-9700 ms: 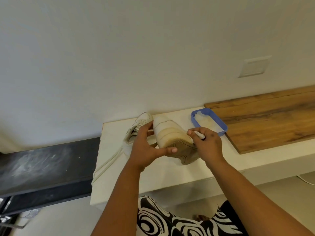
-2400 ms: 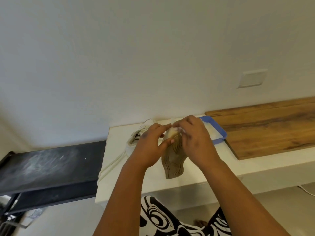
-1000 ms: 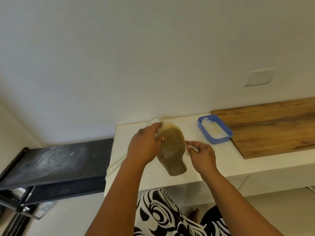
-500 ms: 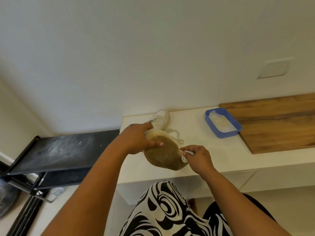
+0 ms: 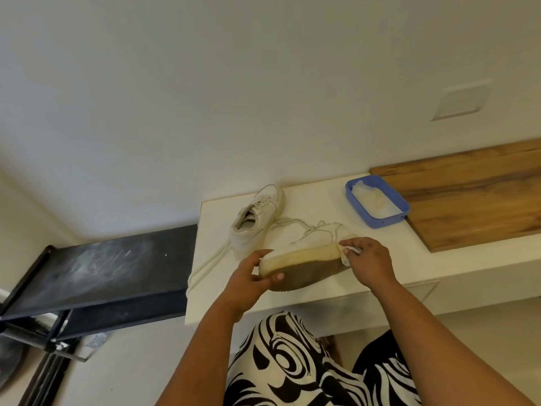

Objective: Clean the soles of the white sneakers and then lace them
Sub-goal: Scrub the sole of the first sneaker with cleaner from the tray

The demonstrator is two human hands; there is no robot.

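Observation:
My left hand [image 5: 248, 278] grips the heel end of a white sneaker [image 5: 304, 259] held on its side over the white counter [image 5: 316, 200], its brown sole facing me. My right hand [image 5: 370, 263] pinches a small white wipe [image 5: 348, 253] against the sneaker's toe edge. The yellowed sidewall of the sole shows along the top. Its loose lace [image 5: 310, 227] trails onto the counter. The second white sneaker [image 5: 257, 218] stands upright further back on the left, with a lace hanging over the counter's left edge.
A blue tray [image 5: 377, 222] holding white wipes or liquid sits at the back right, beside a wooden board [image 5: 474, 197]. A black shelf rack [image 5: 96, 271] stands left of the counter. My patterned clothing shows below the counter edge.
The sneaker has turned from sole-up to lying sideways, toe to the right. My right hand with the wipe has moved to the toe end. The view has shifted, showing the second sneaker fully.

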